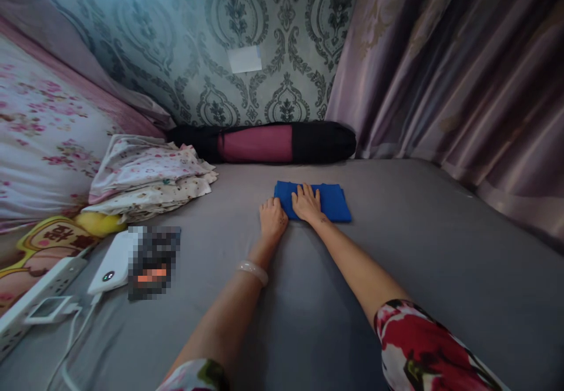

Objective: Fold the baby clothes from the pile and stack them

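A blue folded cloth (pixel 335 203) lies flat on the grey bed sheet, longer from side to side than from front to back. My right hand (pixel 307 204) rests palm down on its left half, fingers spread. Just off the cloth's left edge, my left hand (pixel 274 219) sits on the sheet, slightly bent fingers pointing away from me and the thumb side against the edge. I see nothing held in it, though its palm is hidden. A pale bangle (pixel 253 272) circles my left wrist.
A long black and maroon bag (pixel 255 144) lies along the patterned wall. On the left are folded floral fabrics (pixel 152 170), a white power bank (pixel 115 261) with a cable, a power strip (pixel 42 297) and a blurred-out item (pixel 154 261). Curtains (pixel 440 73) hang right.
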`<state>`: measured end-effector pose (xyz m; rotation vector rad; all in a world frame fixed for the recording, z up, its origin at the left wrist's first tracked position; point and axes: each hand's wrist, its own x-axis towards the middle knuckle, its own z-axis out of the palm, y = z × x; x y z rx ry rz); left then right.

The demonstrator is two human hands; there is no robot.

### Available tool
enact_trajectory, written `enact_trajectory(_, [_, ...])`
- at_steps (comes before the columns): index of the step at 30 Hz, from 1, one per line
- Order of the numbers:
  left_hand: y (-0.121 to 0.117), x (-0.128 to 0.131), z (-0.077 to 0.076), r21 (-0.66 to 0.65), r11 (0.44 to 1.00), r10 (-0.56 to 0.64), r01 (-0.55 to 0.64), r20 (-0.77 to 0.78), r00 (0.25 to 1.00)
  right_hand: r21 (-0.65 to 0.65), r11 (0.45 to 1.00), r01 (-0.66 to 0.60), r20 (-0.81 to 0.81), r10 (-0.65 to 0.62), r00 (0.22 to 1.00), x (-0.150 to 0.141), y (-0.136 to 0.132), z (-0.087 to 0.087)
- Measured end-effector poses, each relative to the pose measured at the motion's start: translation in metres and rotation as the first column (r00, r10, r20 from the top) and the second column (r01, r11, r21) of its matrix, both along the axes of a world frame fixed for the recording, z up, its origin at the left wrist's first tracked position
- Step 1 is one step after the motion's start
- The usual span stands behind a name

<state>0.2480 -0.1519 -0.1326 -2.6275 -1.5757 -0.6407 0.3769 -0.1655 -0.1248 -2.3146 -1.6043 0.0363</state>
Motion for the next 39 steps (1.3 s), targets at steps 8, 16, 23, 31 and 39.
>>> enact_trajectory(8, [-0.001,-0.002,0.003,-0.045,0.993,0.111,-0.107,0.095,0.989,0.01,0.995,-0.095,-0.042,0.095,0.995,-0.026,0.021,0.0])
enact_trajectory(16, [0.004,-0.003,0.004,-0.169,0.962,0.248,-0.213,0.222,0.943,-0.091,0.992,-0.091,-0.069,0.085,0.994,-0.026,0.025,-0.005])
enact_trajectory(23, [0.004,-0.004,0.009,-0.247,0.94,0.315,-0.236,0.36,0.878,-0.092,0.991,-0.1,-0.037,0.097,0.995,-0.03,0.032,0.001])
enact_trajectory(31, [0.009,-0.008,0.008,-0.295,0.918,0.376,-0.264,0.439,0.816,-0.087,0.983,-0.159,-0.01,0.159,0.987,-0.042,0.049,0.005])
enact_trajectory(39, [0.009,-0.008,0.011,-0.319,0.91,0.394,-0.265,0.463,0.794,-0.118,0.979,-0.163,-0.042,0.159,0.986,-0.043,0.052,-0.001])
